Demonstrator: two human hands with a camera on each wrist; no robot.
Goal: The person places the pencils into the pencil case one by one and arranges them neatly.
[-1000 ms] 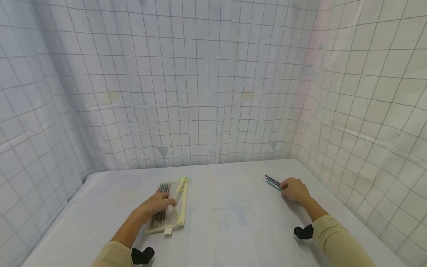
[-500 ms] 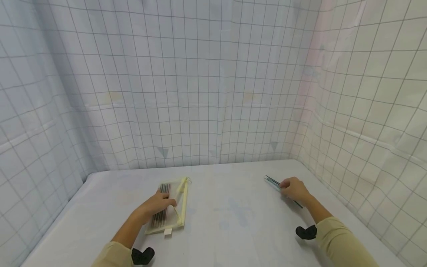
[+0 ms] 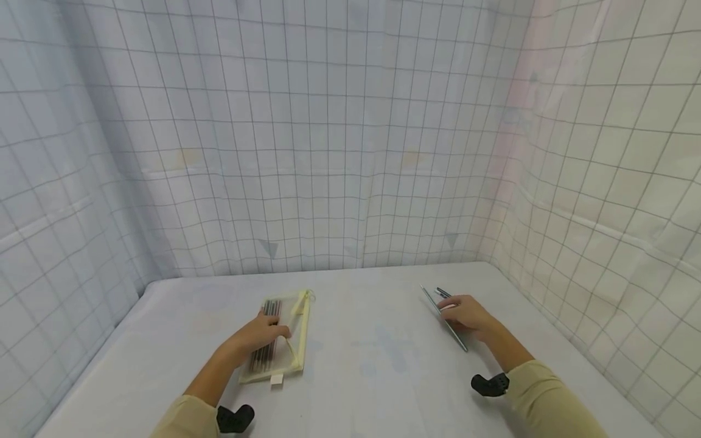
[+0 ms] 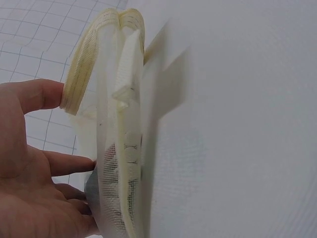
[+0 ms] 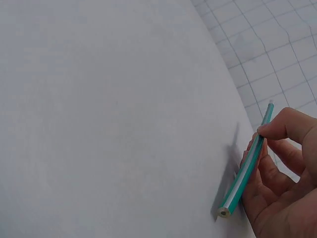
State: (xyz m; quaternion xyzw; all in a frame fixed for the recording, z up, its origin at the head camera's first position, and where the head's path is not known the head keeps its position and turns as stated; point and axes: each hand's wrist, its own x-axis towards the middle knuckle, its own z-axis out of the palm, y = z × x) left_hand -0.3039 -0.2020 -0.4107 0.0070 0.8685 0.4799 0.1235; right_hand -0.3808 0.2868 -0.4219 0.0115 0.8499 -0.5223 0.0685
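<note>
Right hand (image 3: 467, 313) pinches a slim teal pencil with a pale stripe (image 5: 246, 173) between thumb and fingers, over the right part of the white surface (image 3: 372, 353); pencil slants, far end angled left, can't tell if its near end touches down. Dark pencils (image 3: 444, 293) lie just beyond that hand, partly hidden by it, count unclear. Left hand (image 3: 257, 336) is spread on a translucent mesh pouch with pale yellow trim (image 3: 282, 358) on the left of the surface: thumb against the raised zip edge, other fingers resting on the pouch body. A row of striped pencils (image 3: 263, 358) shows through the mesh, partly under the hand. Small white tag (image 3: 276, 380) at the pouch's near edge. Pale yellow sleeves (image 3: 553, 398), black wrist device (image 3: 490, 385) at each cuff. White gridded cloth (image 3: 328, 152) behind and at both sides.
</note>
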